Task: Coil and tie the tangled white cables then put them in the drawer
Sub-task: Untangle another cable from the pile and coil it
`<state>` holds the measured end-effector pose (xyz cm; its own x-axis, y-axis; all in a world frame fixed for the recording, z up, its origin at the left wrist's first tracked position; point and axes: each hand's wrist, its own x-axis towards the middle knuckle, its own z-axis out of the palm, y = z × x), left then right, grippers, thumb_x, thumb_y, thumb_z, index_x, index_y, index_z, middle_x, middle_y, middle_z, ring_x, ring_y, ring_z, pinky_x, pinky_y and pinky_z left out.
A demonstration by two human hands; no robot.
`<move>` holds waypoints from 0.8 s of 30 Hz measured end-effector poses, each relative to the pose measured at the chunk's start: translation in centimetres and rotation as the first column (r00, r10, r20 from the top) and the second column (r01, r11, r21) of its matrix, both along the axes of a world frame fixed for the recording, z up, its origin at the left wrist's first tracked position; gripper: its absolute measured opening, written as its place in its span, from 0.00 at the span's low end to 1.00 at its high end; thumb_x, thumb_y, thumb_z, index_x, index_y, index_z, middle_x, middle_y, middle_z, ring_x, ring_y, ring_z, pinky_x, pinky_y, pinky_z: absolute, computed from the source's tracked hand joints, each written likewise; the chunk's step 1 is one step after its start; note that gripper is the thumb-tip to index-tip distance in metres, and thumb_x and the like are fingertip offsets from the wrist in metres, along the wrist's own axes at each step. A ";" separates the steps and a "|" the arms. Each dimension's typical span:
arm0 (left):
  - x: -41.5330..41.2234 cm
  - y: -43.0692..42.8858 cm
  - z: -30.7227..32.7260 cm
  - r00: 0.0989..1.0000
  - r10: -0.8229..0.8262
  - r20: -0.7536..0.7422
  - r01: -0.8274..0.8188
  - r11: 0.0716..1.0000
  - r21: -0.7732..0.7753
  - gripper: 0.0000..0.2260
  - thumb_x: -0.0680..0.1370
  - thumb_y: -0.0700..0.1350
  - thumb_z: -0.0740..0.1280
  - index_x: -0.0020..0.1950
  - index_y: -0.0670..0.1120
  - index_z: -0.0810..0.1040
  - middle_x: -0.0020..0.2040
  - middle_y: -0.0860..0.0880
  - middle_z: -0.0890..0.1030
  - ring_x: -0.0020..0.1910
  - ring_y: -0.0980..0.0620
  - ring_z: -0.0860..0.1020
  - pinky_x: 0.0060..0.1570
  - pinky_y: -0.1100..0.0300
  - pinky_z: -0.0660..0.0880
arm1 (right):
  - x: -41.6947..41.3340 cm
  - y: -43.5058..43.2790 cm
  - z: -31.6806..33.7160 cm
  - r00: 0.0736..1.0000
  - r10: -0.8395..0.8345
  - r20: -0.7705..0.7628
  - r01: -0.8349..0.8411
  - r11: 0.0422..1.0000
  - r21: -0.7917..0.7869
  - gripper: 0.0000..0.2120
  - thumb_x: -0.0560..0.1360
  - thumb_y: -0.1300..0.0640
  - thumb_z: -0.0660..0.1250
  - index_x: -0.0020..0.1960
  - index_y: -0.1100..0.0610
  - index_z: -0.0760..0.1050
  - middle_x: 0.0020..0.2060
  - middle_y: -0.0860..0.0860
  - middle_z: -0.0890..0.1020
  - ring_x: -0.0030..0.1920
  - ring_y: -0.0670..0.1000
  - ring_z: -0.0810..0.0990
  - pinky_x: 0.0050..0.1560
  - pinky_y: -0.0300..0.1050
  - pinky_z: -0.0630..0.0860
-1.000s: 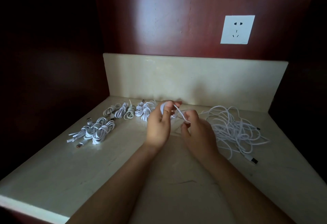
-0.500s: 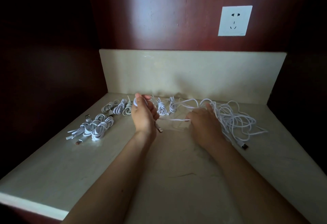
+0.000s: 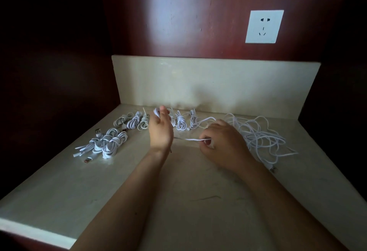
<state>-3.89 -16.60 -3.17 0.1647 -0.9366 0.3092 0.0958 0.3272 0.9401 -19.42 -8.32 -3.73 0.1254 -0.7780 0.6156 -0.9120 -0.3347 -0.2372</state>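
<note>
My left hand (image 3: pixel 160 131) is raised at the middle of the counter and holds a small white cable coil (image 3: pixel 156 112) at its fingertips. A taut white strand (image 3: pixel 188 139) runs from it to my right hand (image 3: pixel 222 143), which pinches the strand. The tangled white cables (image 3: pixel 258 135) lie in a loose heap just right of my right hand. Tied coils (image 3: pixel 180 122) sit in a row along the back, and a cluster of tied coils (image 3: pixel 107 143) lies at the left. No drawer is in view.
The beige stone counter (image 3: pixel 188 201) has a raised back ledge (image 3: pixel 208 84) and a front edge at the lower left. Dark red wood walls close in on three sides. A white wall socket (image 3: pixel 264 26) sits above right. A loose USB plug (image 3: pixel 88 159) lies near the left cluster.
My hands have drawn apart: the left went left and back with the small coil, the right came down to the counter beside the tangle, pulling the strand straight between them.
</note>
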 end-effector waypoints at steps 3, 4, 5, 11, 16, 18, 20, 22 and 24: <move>0.1 0.4 -0.5 0.880 0.009 0.474 0.048 0.993 -0.107 0.17 0.83 0.51 0.57 0.37 0.46 0.70 0.33 0.51 0.72 0.35 0.49 0.71 0.37 0.56 0.63 | -1.1 0.2 0.5 0.993 -0.108 -0.044 0.107 0.994 -0.038 0.03 0.65 0.54 0.63 0.33 0.50 0.75 0.32 0.43 0.76 0.43 0.50 0.73 0.43 0.43 0.71; 0.0 0.5 -0.8 0.798 -0.033 0.602 0.109 0.990 -0.090 0.17 0.83 0.52 0.59 0.37 0.44 0.71 0.32 0.50 0.73 0.35 0.48 0.72 0.36 0.55 0.64 | -1.6 0.3 0.6 0.987 -0.151 -0.055 0.149 0.988 -0.043 0.02 0.65 0.55 0.65 0.34 0.49 0.76 0.32 0.43 0.76 0.44 0.50 0.73 0.46 0.44 0.70; -0.2 0.8 -1.0 0.724 -0.097 0.682 0.180 0.982 -0.052 0.19 0.81 0.54 0.62 0.37 0.42 0.71 0.31 0.49 0.74 0.34 0.48 0.73 0.35 0.54 0.65 | -2.1 0.3 0.6 0.980 -0.188 -0.059 0.185 0.982 -0.042 0.02 0.64 0.56 0.68 0.35 0.49 0.76 0.33 0.42 0.75 0.45 0.50 0.73 0.48 0.44 0.69; -1.3 1.7 -1.4 0.612 -0.428 0.665 0.477 0.870 0.121 0.15 0.73 0.53 0.74 0.35 0.45 0.77 0.29 0.53 0.78 0.29 0.58 0.72 0.35 0.60 0.70 | -3.0 0.8 0.5 0.973 -0.229 -0.022 0.228 0.972 -0.053 0.07 0.65 0.57 0.73 0.37 0.47 0.78 0.36 0.37 0.70 0.48 0.50 0.73 0.57 0.43 0.64; -2.0 3.0 -0.1 0.713 -0.439 0.547 0.483 0.873 0.070 0.11 0.78 0.44 0.69 0.35 0.46 0.77 0.28 0.53 0.75 0.26 0.59 0.70 0.31 0.64 0.68 | -2.8 0.6 0.3 0.975 -0.220 -0.012 0.218 0.971 -0.094 0.02 0.67 0.55 0.70 0.38 0.48 0.79 0.36 0.41 0.76 0.48 0.52 0.75 0.62 0.46 0.64; -2.5 3.8 1.0 0.839 -0.438 0.321 0.443 0.894 0.064 0.13 0.78 0.42 0.67 0.34 0.44 0.76 0.26 0.52 0.72 0.23 0.58 0.66 0.25 0.66 0.63 | -2.9 0.4 0.3 0.968 -0.251 -0.027 0.245 0.959 -0.144 0.05 0.72 0.51 0.67 0.38 0.49 0.79 0.37 0.45 0.79 0.47 0.53 0.77 0.65 0.48 0.63; -2.9 4.2 1.6 0.899 -0.431 0.077 0.423 0.901 0.094 0.17 0.79 0.41 0.66 0.29 0.48 0.72 0.24 0.53 0.68 0.21 0.56 0.62 0.22 0.64 0.57 | -3.0 0.4 0.7 0.958 -0.286 -0.015 0.277 0.937 -0.213 0.07 0.73 0.50 0.65 0.38 0.50 0.79 0.39 0.46 0.79 0.49 0.53 0.77 0.67 0.50 0.63; -3.1 4.5 2.0 0.903 -0.411 -0.123 0.424 0.900 0.100 0.14 0.76 0.43 0.66 0.31 0.50 0.71 0.23 0.55 0.65 0.21 0.57 0.60 0.22 0.65 0.54 | -3.2 0.5 1.1 0.949 -0.315 0.006 0.305 0.916 -0.259 0.06 0.72 0.51 0.67 0.41 0.50 0.81 0.42 0.46 0.81 0.55 0.53 0.76 0.70 0.53 0.62; -2.6 4.2 2.5 0.845 -0.402 -0.354 0.449 0.892 0.058 0.08 0.76 0.45 0.64 0.37 0.50 0.71 0.24 0.57 0.62 0.20 0.59 0.57 0.21 0.67 0.51 | -3.9 0.5 0.9 0.930 -0.368 0.014 0.360 0.902 -0.238 0.05 0.70 0.52 0.67 0.42 0.50 0.82 0.44 0.46 0.82 0.59 0.54 0.76 0.71 0.55 0.59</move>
